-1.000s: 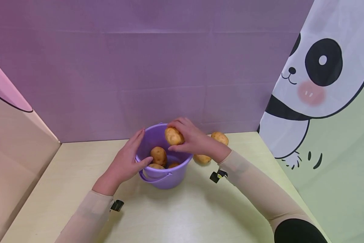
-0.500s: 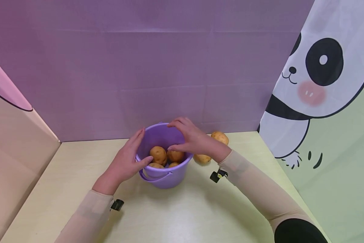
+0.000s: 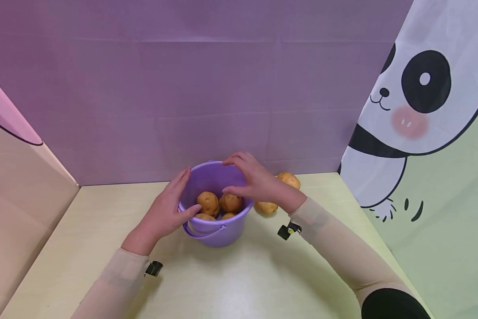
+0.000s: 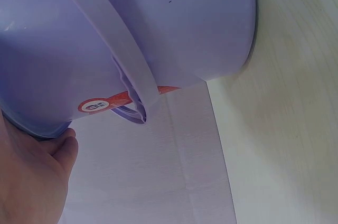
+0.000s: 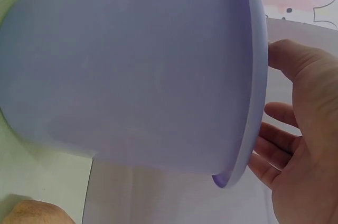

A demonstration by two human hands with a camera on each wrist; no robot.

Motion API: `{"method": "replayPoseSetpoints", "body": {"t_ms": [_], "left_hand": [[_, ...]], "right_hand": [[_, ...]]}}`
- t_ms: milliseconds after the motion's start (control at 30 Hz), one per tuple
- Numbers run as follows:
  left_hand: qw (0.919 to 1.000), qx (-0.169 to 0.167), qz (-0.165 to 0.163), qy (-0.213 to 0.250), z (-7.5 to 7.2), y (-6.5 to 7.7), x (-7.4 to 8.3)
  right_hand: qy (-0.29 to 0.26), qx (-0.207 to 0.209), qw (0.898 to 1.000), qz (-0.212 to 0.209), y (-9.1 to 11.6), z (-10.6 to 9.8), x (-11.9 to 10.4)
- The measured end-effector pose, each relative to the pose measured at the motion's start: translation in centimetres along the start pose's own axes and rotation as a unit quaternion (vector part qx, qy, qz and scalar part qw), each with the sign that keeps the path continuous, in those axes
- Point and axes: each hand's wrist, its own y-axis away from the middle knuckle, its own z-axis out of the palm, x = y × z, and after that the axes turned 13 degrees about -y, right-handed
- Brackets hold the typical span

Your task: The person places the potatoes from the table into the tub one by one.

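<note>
A purple plastic bucket [image 3: 219, 235] stands on the table with several potatoes inside, among them a potato [image 3: 208, 204] at the left and another potato [image 3: 231, 203] at the right. My left hand [image 3: 164, 217] holds the bucket's left rim, its thumb over the front left edge and fingers along the outside. Over the right side of the rim, my right hand [image 3: 255, 180] has its thumb and fingers spread apart with nothing between them. In the right wrist view its fingers [image 5: 277, 142] show right at the rim.
Two more potatoes lie on the table [image 3: 207, 288] right of the bucket: one potato [image 3: 289, 180] at the back and one potato [image 3: 266, 208] nearer, both partly behind the right forearm. A purple backdrop [image 3: 183, 97] rises behind; a panda-printed panel [image 3: 426, 177] stands at right.
My right hand has let go of a potato, which dropped into the right side of the bucket. The hand has then shifted slightly right. The left hand has stayed on the rim.
</note>
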Motion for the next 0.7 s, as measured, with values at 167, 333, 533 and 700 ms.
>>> {"method": "replayPoseSetpoints", "body": {"t_ms": [167, 333, 533, 700], "left_hand": [[1.0000, -0.005, -0.006, 0.001, -0.1, 0.0, 0.2], [0.9999, -0.009, -0.008, 0.002, -0.1, -0.2, 0.0], [1.0000, 0.000, 0.001, 0.007, 0.1, -0.5, -0.5], [0.9999, -0.002, 0.005, 0.011, 0.3, -0.7, -0.9]], "right_hand": [[-0.013, 0.013, 1.000, 0.012, 0.4, -0.4, 0.1], [-0.030, 0.027, 0.999, 0.030, 0.7, -0.9, 0.3], [-0.044, 0.045, 0.997, 0.041, 1.3, -1.4, 1.0], [-0.045, 0.066, 0.996, 0.027, 2.0, -1.7, 1.9]]}}
